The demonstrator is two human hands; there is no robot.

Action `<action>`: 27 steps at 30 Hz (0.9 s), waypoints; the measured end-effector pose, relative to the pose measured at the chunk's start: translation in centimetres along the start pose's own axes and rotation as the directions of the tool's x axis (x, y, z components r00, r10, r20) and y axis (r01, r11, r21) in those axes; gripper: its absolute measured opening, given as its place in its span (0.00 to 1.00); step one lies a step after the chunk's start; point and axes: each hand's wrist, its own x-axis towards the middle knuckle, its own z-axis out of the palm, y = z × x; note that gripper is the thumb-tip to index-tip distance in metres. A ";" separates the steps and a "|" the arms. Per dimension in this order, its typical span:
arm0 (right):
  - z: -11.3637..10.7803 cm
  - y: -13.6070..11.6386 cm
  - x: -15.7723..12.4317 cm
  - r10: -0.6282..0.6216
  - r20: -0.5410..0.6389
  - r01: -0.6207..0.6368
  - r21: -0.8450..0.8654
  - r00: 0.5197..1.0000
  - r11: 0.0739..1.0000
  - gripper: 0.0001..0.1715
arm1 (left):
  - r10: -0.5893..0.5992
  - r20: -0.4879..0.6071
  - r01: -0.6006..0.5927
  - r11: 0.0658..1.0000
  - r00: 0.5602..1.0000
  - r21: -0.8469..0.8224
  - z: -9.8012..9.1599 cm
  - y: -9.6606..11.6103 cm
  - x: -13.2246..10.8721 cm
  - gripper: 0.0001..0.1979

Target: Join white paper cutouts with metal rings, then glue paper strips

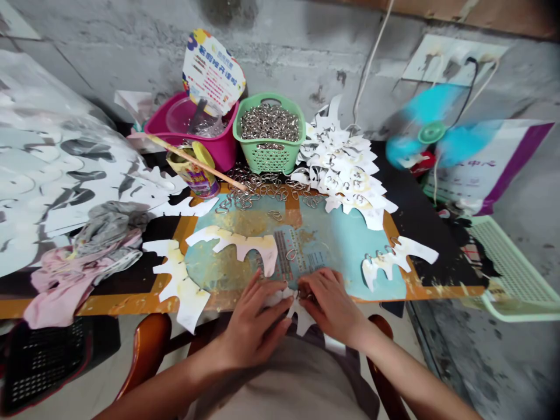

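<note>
My left hand (256,318) and my right hand (330,306) meet at the table's near edge over a white cut-out piece (301,321) that both grip. The left fingers lie along the piece; the right fingers pinch at its top, where a small metal ring seems to sit. One loose metal ring (291,254) lies just beyond the hands. More white cut-out pieces lie around: one curved strip (238,242) ahead, one (181,280) at the left, one (396,256) at the right.
A green basket (269,154) full of metal rings stands at the back, with loose rings (262,189) spilled before it. A stack of finished white pieces (345,169) lies right of it. A pink tub (219,149), glue can (196,172), cloth (83,256) and spinning blue fan (431,134) surround the work area.
</note>
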 end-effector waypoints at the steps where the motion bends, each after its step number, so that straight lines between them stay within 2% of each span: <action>1: 0.2 0.0 -0.1 0.008 -0.016 -0.008 -0.009 1.000 1.000 0.10 | 0.024 -0.017 -0.023 0.998 1.000 0.058 0.2 -0.2 -0.2 0.18; 4: 0.7 -0.2 -0.4 0.018 -0.076 -0.016 0.028 0.997 0.999 0.07 | 0.108 -0.092 -0.082 0.965 0.990 0.247 1.0 -0.8 -1.5 0.17; 6: 0.9 -0.4 -0.5 0.015 -0.102 -0.003 0.126 0.995 0.992 0.06 | 0.165 -0.150 -0.110 0.939 0.975 0.325 1.6 -1.1 -2.5 0.19; 8: 0.8 -0.8 -0.6 0.048 -0.093 -0.021 0.278 0.995 0.961 0.06 | 0.171 -0.202 -0.096 0.937 0.964 0.335 1.8 -1.1 -3.3 0.21; 10: 0.3 -1.4 -0.8 0.101 -0.050 -0.070 0.431 0.994 0.900 0.05 | 0.093 -0.209 -0.042 0.970 0.973 0.238 1.5 -0.8 -3.5 0.25; 12: -0.6 -1.9 -1.0 0.139 -0.028 -0.104 0.522 0.990 0.846 0.04 | -0.058 -0.189 0.064 0.998 0.980 0.025 0.8 -0.3 -3.2 0.29; 13: -1.1 -2.2 -1.1 0.151 -0.036 -0.107 0.540 0.988 0.834 0.04 | -0.158 -0.190 0.140 0.985 0.969 -0.105 0.5 -0.1 -3.0 0.32; 15: -2.1 -2.6 -1.2 0.164 -0.080 -0.096 0.541 0.983 0.835 0.05 | -0.364 -0.219 0.281 0.900 0.905 -0.333 -0.2 0.3 -2.3 0.37; 17: -2.6 -2.9 -1.3 0.158 -0.137 -0.061 0.535 0.978 0.842 0.10 | -0.507 -0.195 0.363 0.791 0.840 -0.492 -0.3 0.9 -1.5 0.36; 19: -2.6 -3.2 -1.2 0.133 -0.192 -0.006 0.547 0.972 0.837 0.18 | -0.543 -0.082 0.391 0.692 0.835 -0.607 0.1 1.8 -0.6 0.31; 21: -2.2 -3.4 -1.2 0.102 -0.236 0.045 0.549 0.966 0.835 0.22 | -0.559 0.049 0.427 0.571 0.828 -0.701 0.8 2.9 0.5 0.27; 24: -1.9 -3.4 -1.3 0.042 -0.267 0.105 0.515 0.963 0.851 0.17 | -0.674 0.086 0.488 0.436 0.734 -0.756 1.6 4.3 2.4 0.19; 25: -2.0 -3.3 -1.3 0.017 -0.271 0.130 0.515 0.963 0.847 0.16 | -0.693 0.075 0.483 0.416 0.717 -0.771 1.6 4.5 3.0 0.18; 27: -2.5 -3.2 -1.4 -0.042 -0.275 0.188 0.531 0.960 0.826 0.16 | -0.692 0.086 0.473 0.392 0.717 -0.789 1.4 4.7 4.0 0.18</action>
